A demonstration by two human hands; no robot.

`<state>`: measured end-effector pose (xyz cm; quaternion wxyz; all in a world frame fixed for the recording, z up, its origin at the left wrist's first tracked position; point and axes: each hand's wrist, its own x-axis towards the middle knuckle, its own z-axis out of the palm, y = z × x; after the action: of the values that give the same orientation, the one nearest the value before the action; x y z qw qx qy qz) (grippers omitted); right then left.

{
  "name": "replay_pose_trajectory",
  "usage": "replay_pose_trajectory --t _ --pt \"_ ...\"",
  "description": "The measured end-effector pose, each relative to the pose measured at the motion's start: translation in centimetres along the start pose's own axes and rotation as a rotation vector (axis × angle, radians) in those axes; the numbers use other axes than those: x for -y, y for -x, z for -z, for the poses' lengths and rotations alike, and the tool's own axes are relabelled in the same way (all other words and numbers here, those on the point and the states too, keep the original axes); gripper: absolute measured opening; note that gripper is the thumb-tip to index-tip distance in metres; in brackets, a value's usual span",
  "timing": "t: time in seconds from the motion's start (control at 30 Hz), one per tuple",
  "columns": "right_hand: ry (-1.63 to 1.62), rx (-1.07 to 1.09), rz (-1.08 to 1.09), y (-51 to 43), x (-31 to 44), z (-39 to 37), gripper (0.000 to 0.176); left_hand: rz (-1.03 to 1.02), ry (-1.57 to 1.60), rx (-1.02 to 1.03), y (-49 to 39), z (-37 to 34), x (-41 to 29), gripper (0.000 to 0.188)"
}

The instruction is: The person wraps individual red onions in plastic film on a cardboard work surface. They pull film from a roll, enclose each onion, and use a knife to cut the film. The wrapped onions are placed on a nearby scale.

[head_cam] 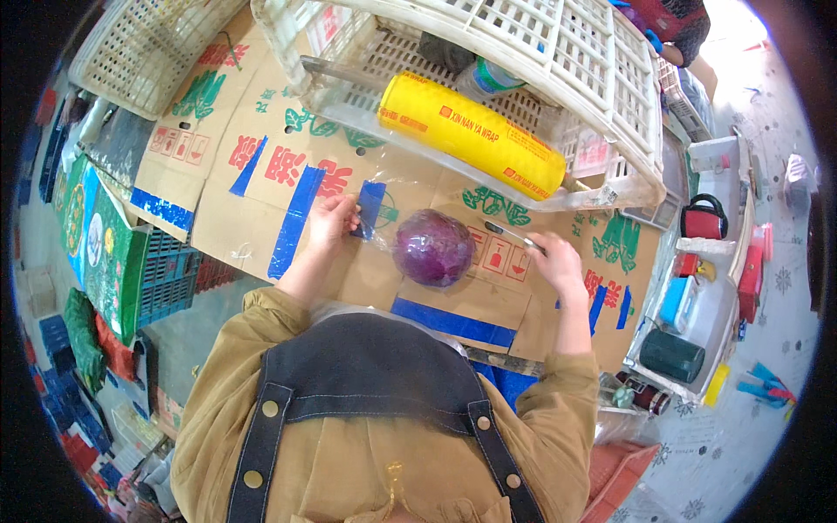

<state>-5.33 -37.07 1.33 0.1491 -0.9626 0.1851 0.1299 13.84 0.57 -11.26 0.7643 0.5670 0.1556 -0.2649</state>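
Note:
A purple cabbage [434, 248] covered in clear film rests on the cardboard table cover in front of me. To its left, my left hand [336, 221] pinches an edge of clear plastic film [381, 238] that stretches toward the cabbage. My right hand [557, 261], right of the cabbage, grips the handle of a knife [510, 234], whose thin blade points to the upper left over the cardboard. Beyond the cabbage, a yellow roll of plastic wrap [471, 136] lies across the front of a white plastic crate [614, 98] turned on its side.
Blue tape [451, 321] holds the cardboard. Another white crate [147, 59] stands at the upper left, above stacked teal crates [167, 278]. A foam box [713, 314] with a dark cylinder [671, 355] sits at right. A person with blue gloves [652, 40] is at the upper right.

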Motion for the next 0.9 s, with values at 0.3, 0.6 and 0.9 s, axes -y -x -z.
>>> replay_pose_trajectory --t 0.3,0.6,0.9 --pt "0.102 -0.256 -0.230 4.4 -3.2 -5.0 0.034 -0.016 -0.039 0.016 0.2 -0.2 -0.3 0.013" --pt "-0.266 -0.113 0.453 -7.7 18.2 -2.1 0.025 0.020 -0.016 0.108 -0.4 0.0 -0.6 0.011" --pt "-0.048 0.419 0.343 -16.7 27.7 -8.4 0.031 0.012 0.141 0.080 -0.3 0.2 -0.1 0.009"
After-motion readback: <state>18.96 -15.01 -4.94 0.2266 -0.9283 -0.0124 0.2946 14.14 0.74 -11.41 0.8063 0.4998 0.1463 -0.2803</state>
